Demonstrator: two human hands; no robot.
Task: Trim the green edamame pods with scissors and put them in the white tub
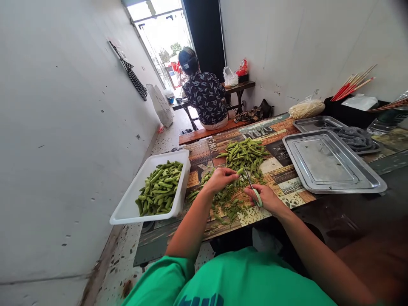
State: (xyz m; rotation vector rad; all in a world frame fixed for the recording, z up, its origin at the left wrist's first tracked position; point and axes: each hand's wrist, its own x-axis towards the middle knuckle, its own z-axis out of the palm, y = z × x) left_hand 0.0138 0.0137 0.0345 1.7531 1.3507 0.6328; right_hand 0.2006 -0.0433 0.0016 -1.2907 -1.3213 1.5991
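Between the thumb and fingers of my left hand [220, 180] is a green soybean pod [240, 171]. My right hand [265, 198] grips a pair of scissors [256, 196] by pale green handles, the blades pointing up beside the pod. Just beyond both hands lies a heap of pods [245, 154] on the patterned table [204, 146]. Cut green scraps [231, 209] are scattered under and in front of my hands. To the left, a white plastic tub [127, 206] holds a pile of pods [161, 187].
At the right lie a metal tray [331, 163] and a second tray with a grey cloth [353, 137]. Behind them are a black box of skewers [339, 106] and a bagged pale bundle [306, 108]. A person [205, 91] sits on a bench [204, 135] ahead, back turned.
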